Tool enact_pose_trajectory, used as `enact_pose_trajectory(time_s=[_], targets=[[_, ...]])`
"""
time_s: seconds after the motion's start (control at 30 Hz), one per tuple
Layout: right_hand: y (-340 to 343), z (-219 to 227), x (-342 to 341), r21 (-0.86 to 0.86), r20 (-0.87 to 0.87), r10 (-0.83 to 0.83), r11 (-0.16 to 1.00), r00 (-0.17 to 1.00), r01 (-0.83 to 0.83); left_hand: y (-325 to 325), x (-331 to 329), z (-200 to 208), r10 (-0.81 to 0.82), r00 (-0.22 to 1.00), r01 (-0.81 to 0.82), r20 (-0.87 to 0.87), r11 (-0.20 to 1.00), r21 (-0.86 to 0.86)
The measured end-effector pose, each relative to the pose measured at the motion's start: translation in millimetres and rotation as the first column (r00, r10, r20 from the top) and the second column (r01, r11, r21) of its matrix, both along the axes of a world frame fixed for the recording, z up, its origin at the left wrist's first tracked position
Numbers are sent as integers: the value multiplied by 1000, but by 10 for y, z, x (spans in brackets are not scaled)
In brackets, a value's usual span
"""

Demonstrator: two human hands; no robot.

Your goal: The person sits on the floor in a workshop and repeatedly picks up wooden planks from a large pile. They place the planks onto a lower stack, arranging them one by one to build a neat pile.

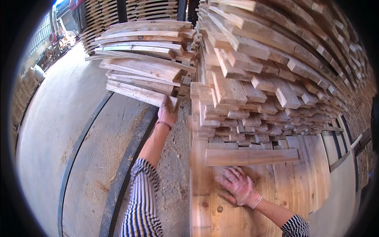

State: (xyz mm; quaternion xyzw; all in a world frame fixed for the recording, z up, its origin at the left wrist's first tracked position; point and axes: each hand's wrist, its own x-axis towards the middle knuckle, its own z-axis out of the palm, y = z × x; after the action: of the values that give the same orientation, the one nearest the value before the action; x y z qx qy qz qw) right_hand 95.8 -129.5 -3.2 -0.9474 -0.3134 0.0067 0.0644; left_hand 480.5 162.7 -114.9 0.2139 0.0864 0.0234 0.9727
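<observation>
My left hand (167,112), in a pale pinkish work glove, reaches forward and grips the near end of a wooden board (136,91). That board is the lowest and nearest in a loose stack of planks at the far left. Lower right, my gloved right hand (238,187) is palm down with its fingers apart, over a surface of boards laid side by side (276,187). Nothing shows in it; whether it presses on the wood I cannot tell. Just beyond its fingertips a single short plank (252,157) lies crosswise on those boards.
A tall pile of stacked planks (268,83) with uneven ends rises beyond the board surface on the right. Dark metal rails (128,168) run along the dusty concrete floor (59,118) at left. More slatted stacks (152,10) stand at the back.
</observation>
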Motion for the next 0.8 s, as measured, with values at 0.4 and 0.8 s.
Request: enact_pose_trajectory(time_s=[0.4, 0.8], targets=[[1945, 278, 2356, 127, 717, 8, 982, 697, -142, 1841, -2474, 480, 73, 997, -59, -34, 951, 303], [2573, 1100, 3539, -403, 703, 57, 854, 709, 330, 1663, -2555, 476, 60, 997, -53, -47, 988, 144]])
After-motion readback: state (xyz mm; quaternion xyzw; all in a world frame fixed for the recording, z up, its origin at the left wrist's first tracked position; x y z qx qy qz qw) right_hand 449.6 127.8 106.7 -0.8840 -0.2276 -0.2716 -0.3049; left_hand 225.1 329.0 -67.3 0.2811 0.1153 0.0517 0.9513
